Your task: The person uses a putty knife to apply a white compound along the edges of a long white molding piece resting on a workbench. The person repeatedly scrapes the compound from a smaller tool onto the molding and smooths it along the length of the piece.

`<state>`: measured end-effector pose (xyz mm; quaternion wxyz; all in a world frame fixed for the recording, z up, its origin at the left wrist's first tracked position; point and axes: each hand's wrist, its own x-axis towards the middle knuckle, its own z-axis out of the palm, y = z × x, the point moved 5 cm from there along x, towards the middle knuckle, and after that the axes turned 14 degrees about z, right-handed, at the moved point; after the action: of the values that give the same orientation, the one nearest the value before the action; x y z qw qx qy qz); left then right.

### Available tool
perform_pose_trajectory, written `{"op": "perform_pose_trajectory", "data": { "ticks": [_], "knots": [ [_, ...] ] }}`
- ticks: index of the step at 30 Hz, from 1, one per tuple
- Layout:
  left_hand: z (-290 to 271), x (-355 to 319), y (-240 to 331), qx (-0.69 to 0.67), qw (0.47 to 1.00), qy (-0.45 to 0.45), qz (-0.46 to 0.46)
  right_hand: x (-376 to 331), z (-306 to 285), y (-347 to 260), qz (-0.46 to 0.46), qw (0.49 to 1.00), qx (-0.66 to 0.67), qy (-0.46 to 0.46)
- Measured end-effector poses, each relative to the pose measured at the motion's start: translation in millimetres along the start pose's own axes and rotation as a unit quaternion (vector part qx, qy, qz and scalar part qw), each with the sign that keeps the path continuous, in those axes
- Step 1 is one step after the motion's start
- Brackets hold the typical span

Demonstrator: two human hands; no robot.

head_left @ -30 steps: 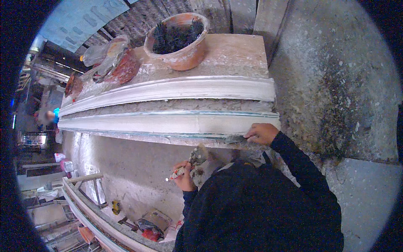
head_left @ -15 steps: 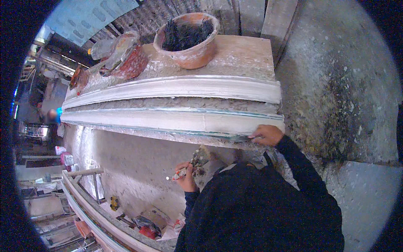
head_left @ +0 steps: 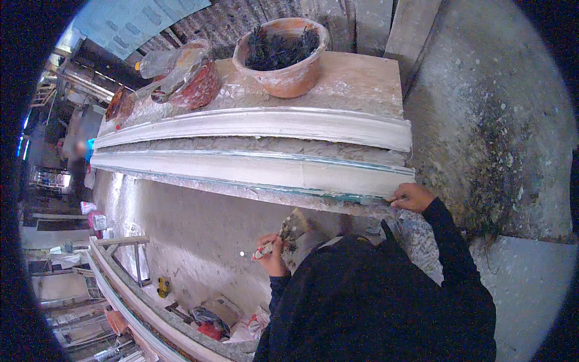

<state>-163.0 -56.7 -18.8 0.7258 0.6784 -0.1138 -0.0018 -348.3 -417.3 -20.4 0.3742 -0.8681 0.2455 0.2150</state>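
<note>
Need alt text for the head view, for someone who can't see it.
A person's right hand rests on the end of a long white plaster moulding lying on a dusty bench, while the left hand holds a scraper below the bench edge. A clay bowl stands behind.

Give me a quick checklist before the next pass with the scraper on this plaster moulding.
1. Left hand grips the scraper by its handle: ok.
2. Right hand rests on the near end of the front plaster moulding: ok.
3. Scraper blade clean: not ok, it looks caked.
4. Moulding lies flat along the workbench: ok.
5. Clay bowl stands clear of the mouldings: ok.
6. Moulding surface set: cannot tell.
</note>
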Motion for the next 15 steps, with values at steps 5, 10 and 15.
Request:
{"op": "perform_pose_trajectory", "data": {
  "ticks": [5,10,15],
  "knots": [
    [4,3,6,-0.022,0.999,0.026,-0.026,53,23,-68,-0.086,0.995,-0.008,0.057],
    [-2,7,0,-0.026,0.999,0.034,-0.033,54,14,-74,-0.045,0.998,-0.026,0.029],
    [-8,4,7,-0.032,0.998,0.035,-0.039,0,-9,22,-0.016,0.998,-0.058,0.001]
  ]
}}
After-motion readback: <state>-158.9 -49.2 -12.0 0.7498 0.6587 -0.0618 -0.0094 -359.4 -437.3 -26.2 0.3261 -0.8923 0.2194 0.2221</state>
